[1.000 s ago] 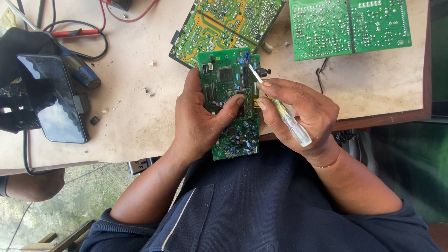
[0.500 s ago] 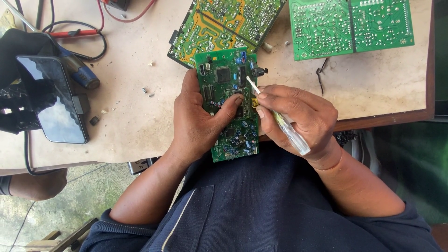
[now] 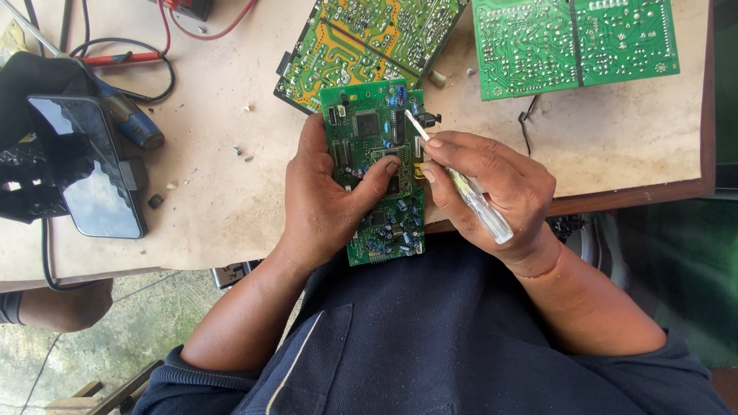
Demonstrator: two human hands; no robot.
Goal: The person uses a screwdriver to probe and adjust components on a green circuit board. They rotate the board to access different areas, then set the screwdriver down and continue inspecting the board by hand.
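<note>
Circuit board (image 3: 374,180) runs lengthwise away from the body, left hand (image 3: 327,204) clamping it, right hand (image 3: 492,184) pinching screwdriver (image 3: 465,184).

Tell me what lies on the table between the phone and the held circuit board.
Head view: between phone and circuit board, mostly bare table with small dark scraps, then the left hand.

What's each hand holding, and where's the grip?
Left hand grips the small green circuit board around its left edge, thumb across its face. Right hand pinches a clear-handled screwdriver by the handle's front.
</note>
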